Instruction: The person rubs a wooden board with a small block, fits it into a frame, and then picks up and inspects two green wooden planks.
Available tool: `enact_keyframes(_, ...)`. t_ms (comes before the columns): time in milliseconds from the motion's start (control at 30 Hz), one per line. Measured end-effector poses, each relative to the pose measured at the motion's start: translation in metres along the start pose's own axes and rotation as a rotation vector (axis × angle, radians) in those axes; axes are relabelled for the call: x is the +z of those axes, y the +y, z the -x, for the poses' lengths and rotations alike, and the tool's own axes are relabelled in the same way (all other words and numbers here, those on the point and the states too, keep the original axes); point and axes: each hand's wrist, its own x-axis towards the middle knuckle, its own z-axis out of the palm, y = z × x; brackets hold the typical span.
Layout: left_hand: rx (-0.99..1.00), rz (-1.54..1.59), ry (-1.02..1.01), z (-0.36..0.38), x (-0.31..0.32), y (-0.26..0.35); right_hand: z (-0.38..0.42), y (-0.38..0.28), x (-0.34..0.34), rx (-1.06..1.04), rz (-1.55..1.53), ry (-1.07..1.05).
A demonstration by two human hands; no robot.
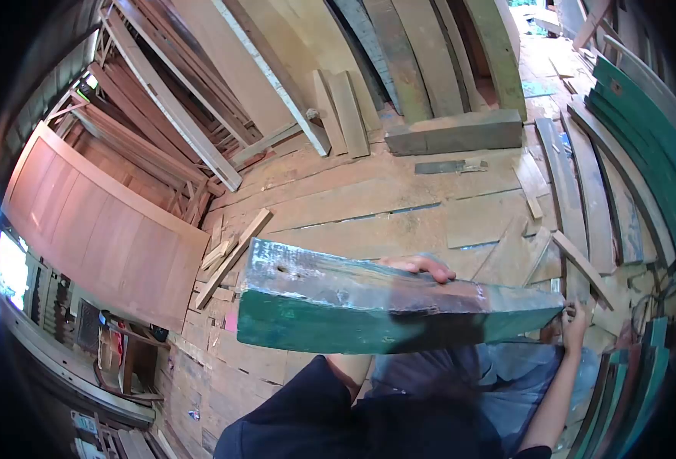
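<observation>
A thick wooden beam (338,314), green on its near side and worn grey-brown on top, lies crosswise in front of my body above my lap. My left hand (422,266) reaches over its far edge, fingers curled on the wood; the palm is hidden behind the beam. At the right end, my right hand (575,317) grips the narrow end with bent fingers. A hole shows near the beam's left end, and a dark shadow falls across its middle.
Planks and boards lean at the back. Another squared beam (454,132) lies on the plank floor (338,229). A panelled wooden door (108,222) stands at left. Long boards (563,191) and green planks (636,115) are on the right. Loose offcuts (235,256) lie about.
</observation>
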Motion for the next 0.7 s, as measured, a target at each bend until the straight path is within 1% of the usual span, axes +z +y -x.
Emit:
enact_keyframes(33,-0.019,-0.008,0.011,0.0,0.003,0.004,-0.002,-0.004,-0.001,-0.018,0.0,0.003)
enact_keyframes(67,-0.043,-0.006,0.078,0.003,0.006,0.007,-0.003,-0.007,-0.003,0.026,-0.002,-0.078)
enact_keyframes(133,-0.106,0.045,0.195,0.009,0.014,0.005,0.013,-0.066,-0.007,-0.284,0.109,-0.026)
enact_keyframes(167,-0.112,0.028,0.24,0.006,0.017,0.005,0.021,-0.092,-0.009,-0.313,0.119,-0.109)
enact_keyframes(200,-0.129,0.037,0.274,0.001,0.016,0.006,0.037,-0.132,-0.014,-0.297,0.191,-0.198)
enact_keyframes(233,-0.152,0.012,0.266,-0.007,0.011,0.008,0.044,-0.144,-0.008,-0.391,0.182,-0.182)
enact_keyframes(267,-0.174,-0.012,0.258,-0.015,0.006,0.009,0.048,-0.167,-0.01,-0.455,0.153,-0.209)
enact_keyframes(300,-0.196,-0.036,0.248,-0.023,0.001,0.01,0.051,-0.179,-0.008,-0.442,0.187,-0.219)
enact_keyframes(333,-0.136,0.028,0.168,-0.034,-0.014,-0.005,0.049,-0.183,0.0,-0.501,0.202,-0.166)
enact_keyframes(367,-0.066,0.076,0.096,-0.045,-0.028,-0.021,0.042,-0.184,0.001,-0.508,0.136,-0.141)
enact_keyframes(400,0.013,0.107,0.033,-0.057,-0.037,-0.034,0.037,-0.197,-0.002,-0.526,0.187,-0.047)
enact_keyframes(467,-0.106,0.133,0.132,-0.075,-0.045,-0.033,0.023,-0.184,0.01,-0.509,0.03,-0.036)
enact_keyframes(500,-0.16,0.165,0.098,-0.091,-0.025,-0.033,0.015,-0.18,0.012,-0.51,-0.048,-0.029)
enact_keyframes(533,-0.216,0.196,0.065,-0.106,-0.005,-0.032,0.013,-0.183,0.01,-0.522,-0.049,0.011)
enact_keyframes(600,-0.178,0.238,0.119,-0.124,-0.016,-0.044,0.005,-0.189,0.003,-0.556,-0.051,0.089)
enact_keyframes(700,-0.143,0.294,0.215,-0.14,-0.057,-0.071,-0.005,-0.223,-0.028,-0.52,-0.039,0.263)
